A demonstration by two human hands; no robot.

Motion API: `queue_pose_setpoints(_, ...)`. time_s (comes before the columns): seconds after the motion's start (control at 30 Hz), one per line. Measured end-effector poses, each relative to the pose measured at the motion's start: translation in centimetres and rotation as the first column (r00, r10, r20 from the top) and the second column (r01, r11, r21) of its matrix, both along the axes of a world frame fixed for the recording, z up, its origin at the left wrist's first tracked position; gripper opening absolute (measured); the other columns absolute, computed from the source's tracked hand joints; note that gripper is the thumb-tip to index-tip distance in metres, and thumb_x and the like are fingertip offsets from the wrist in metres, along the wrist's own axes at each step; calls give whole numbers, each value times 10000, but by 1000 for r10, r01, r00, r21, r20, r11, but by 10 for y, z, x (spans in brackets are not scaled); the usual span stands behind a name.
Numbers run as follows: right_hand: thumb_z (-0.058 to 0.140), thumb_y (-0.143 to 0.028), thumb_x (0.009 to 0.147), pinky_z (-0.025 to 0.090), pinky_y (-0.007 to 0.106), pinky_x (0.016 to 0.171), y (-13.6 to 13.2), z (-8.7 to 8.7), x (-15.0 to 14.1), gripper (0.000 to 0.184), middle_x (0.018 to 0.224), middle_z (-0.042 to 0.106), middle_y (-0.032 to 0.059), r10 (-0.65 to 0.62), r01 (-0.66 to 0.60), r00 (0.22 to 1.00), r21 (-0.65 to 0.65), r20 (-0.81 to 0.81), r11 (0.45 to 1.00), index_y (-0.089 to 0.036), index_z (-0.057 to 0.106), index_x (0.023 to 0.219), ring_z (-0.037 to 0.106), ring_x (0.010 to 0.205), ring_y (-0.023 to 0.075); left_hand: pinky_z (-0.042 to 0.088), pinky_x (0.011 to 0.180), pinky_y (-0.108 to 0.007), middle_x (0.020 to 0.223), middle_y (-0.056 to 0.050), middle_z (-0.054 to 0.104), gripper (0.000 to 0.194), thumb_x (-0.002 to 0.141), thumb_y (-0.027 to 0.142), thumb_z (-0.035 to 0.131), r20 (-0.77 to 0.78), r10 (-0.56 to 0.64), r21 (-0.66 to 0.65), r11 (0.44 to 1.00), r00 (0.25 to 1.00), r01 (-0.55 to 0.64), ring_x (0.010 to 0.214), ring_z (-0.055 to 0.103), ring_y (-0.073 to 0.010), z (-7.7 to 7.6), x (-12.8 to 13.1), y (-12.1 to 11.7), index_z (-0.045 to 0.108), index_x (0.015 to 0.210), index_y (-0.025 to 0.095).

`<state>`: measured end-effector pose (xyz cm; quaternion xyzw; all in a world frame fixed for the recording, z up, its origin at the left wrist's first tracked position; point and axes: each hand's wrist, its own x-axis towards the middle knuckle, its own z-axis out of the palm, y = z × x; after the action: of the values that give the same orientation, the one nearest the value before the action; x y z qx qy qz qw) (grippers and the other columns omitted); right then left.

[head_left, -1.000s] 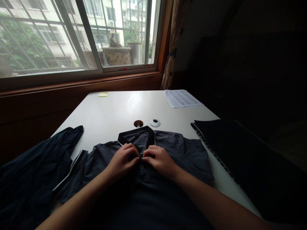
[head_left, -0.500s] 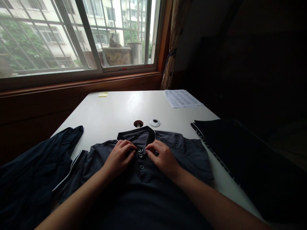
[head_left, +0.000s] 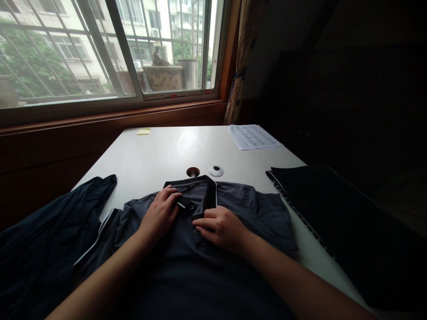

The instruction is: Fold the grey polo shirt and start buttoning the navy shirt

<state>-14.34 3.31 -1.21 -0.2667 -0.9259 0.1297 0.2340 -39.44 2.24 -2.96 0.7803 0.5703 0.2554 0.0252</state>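
Observation:
A dark grey polo shirt [head_left: 253,213] with a black, white-edged collar [head_left: 209,192] lies flat on the white table [head_left: 156,155], collar away from me. My left hand [head_left: 160,213] rests on the left collar flap, fingers curled and pinching its edge. My right hand [head_left: 218,226] lies on the button placket just below the collar, fingers curled over the buttons and pressing the fabric.
A dark blue garment [head_left: 43,240] is heaped at the left. A folded black garment with striped trim [head_left: 333,213] lies on the right. Beyond the collar are a cable hole [head_left: 192,171] and its white cap [head_left: 216,170]. Papers [head_left: 253,136] and a yellow note [head_left: 143,131] lie far back.
Both hands were pinching the placket together at the buttons. Now the left hand has shifted up and left onto the collar flap, and the right hand has dropped onto the placket.

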Motion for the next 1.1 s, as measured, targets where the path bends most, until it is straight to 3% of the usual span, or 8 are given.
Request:
queue_pose_setpoints(0.23, 569, -288, 961, 356, 315, 709, -1, 6, 1, 202, 725, 669, 9, -131, 129, 991, 68, 25, 989, -247, 764, 927, 601, 697, 147, 396, 1126, -542, 1382, -100, 512, 389, 886, 120, 557, -34, -26, 101, 994, 999, 29, 1368, 400, -312, 8, 4, -4, 594, 1257, 233)
queue_pose_setpoints(0.37, 578, -279, 956, 386, 303, 724, 1, 3, 2, 192, 804, 706, 17, -207, 207, 978, 39, 17, 978, -245, 755, 1025, 630, 727, 154, 488, 991, -495, 1233, -87, 578, 256, 890, 151, 602, -18, -48, 217, 975, 999, 51, 1189, 493, -297, 20, 10, -12, 662, 1119, 251)
queue_pose_setpoints(0.43, 590, -271, 949, 401, 300, 734, 2, 2, 1, 218, 835, 714, 16, -231, 231, 972, 29, 28, 973, -250, 733, 1112, 636, 733, 157, 512, 906, -441, 1109, -79, 603, 217, 885, 139, 607, -28, -138, 249, 958, 990, 141, 1054, 530, -262, 22, 11, -16, 684, 1054, 251)
queue_pose_setpoints(0.53, 590, -253, 948, 408, 304, 751, 1, 2, 1, 241, 836, 711, 16, -240, 238, 970, 36, 49, 971, -248, 714, 1155, 645, 756, 161, 517, 785, -352, 994, -68, 607, 245, 877, 109, 583, -68, -345, 194, 916, 936, 352, 886, 552, -203, 22, 13, -19, 690, 1052, 245)
queue_pose_setpoints(0.63, 581, -239, 952, 402, 310, 761, 0, 4, 0, 238, 833, 707, 18, -234, 232, 970, 43, 60, 972, -241, 710, 1152, 650, 775, 164, 508, 733, -308, 970, -68, 619, 287, 885, 97, 538, -64, -447, 120, 884, 892, 451, 832, 575, -176, 19, 13, -20, 675, 1101, 227)
queue_pose_setpoints(0.87, 559, -234, 969, 386, 335, 781, 1, 4, 1, 239, 855, 694, 28, -224, 220, 972, 59, 67, 974, -237, 698, 1163, 636, 822, 183, 526, 737, -293, 1006, -78, 660, 362, 920, 89, 475, -86, -452, 113, 881, 888, 459, 843, 608, -169, 24, 16, -21, 631, 1224, 209)
queue_pose_setpoints(1.1, 582, -212, 956, 405, 354, 809, 1, 5, -1, 240, 868, 677, 47, -226, 224, 974, 63, 25, 973, -245, 713, 1154, 586, 868, 203, 551, 772, -315, 984, -80, 670, 294, 946, 113, 491, -109, -454, 76, 883, 884, 463, 878, 614, -189, 26, 15, -19, 683, 1144, 214)
